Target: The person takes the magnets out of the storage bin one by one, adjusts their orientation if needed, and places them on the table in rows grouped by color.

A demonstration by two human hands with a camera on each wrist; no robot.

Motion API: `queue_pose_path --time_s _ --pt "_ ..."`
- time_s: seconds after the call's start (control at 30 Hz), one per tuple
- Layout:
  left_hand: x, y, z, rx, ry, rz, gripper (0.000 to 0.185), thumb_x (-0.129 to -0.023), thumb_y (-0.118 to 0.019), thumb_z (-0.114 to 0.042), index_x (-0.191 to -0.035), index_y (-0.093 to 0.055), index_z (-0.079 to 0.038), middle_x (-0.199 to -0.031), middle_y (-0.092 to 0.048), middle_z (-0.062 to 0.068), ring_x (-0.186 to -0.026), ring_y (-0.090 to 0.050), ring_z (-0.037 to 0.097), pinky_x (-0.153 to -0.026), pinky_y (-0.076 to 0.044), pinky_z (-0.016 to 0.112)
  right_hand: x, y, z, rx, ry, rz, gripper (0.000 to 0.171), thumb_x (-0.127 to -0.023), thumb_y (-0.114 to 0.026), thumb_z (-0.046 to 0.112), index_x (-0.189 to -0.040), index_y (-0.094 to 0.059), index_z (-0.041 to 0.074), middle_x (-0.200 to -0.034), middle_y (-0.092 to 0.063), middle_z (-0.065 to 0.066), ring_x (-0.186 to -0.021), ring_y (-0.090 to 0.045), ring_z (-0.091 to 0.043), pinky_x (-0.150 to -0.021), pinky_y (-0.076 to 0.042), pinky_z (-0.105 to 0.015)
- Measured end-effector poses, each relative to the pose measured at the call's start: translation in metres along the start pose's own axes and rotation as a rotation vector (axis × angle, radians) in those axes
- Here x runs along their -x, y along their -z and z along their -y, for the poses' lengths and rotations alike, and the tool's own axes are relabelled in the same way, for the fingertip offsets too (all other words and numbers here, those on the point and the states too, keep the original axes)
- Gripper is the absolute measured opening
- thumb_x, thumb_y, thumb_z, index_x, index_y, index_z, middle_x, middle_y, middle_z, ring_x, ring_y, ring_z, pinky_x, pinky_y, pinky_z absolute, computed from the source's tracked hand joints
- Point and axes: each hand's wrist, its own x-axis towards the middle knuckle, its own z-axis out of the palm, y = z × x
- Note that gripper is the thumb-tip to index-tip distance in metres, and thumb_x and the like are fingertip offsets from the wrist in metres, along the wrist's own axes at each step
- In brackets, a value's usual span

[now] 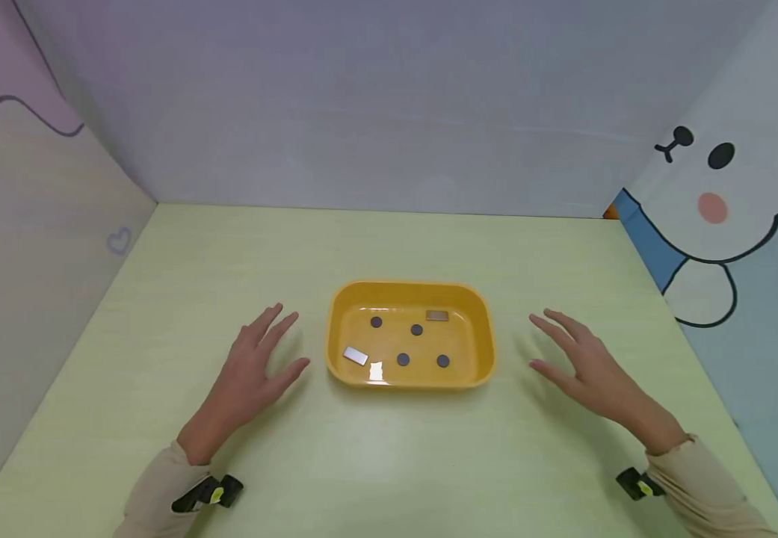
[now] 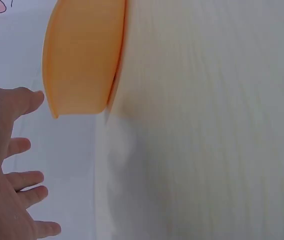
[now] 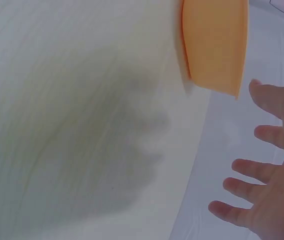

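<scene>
A yellow tray (image 1: pixel 477 320) sits mid-table in the head view. Inside lie several dark round discs (image 1: pixel 417 329) and silvery rectangular plates, one at the front left (image 1: pixel 356 356) and one at the back right (image 1: pixel 437 315). My left hand (image 1: pixel 257 366) hovers just left of the tray with fingers spread, holding nothing. My right hand (image 1: pixel 580 362) hovers to the tray's right, fingers spread too, apart from the rim. The left wrist view shows the left hand (image 2: pixel 7 170) below the tray's outer wall (image 2: pixel 82 55). In the right wrist view, the right hand (image 3: pixel 267 175) is near the tray's wall (image 3: pixel 214 45).
The pale green table (image 1: pixel 389 463) is boxed in by a grey back wall (image 1: pixel 389 112), a left panel (image 1: pixel 32 246) and a right panel with a cartoon bear (image 1: pixel 732 209). Black bands sit at both wrists (image 1: pixel 210 493) (image 1: pixel 637 484).
</scene>
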Motion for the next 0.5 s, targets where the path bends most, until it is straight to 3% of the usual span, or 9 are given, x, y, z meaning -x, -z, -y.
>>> queue_pose_path --time_s 0.5 --pt "-0.003 -0.001 -0.01 0.137 -0.179 0.016 0.051 -0.078 -0.075 -0.033 -0.123 -0.061 -0.014 -0.14 -0.046 0.004 -0.132 -0.037 0.024 -0.103 -0.036 0.039 -0.006 0.017 0.026 -0.008 0.042 0.017 0.051 -0.085 -0.071 0.022 -0.132 -0.053 0.014 -0.134 -0.045 -0.014 -0.119 -0.044 -0.035 -0.088 -0.042 -0.058"
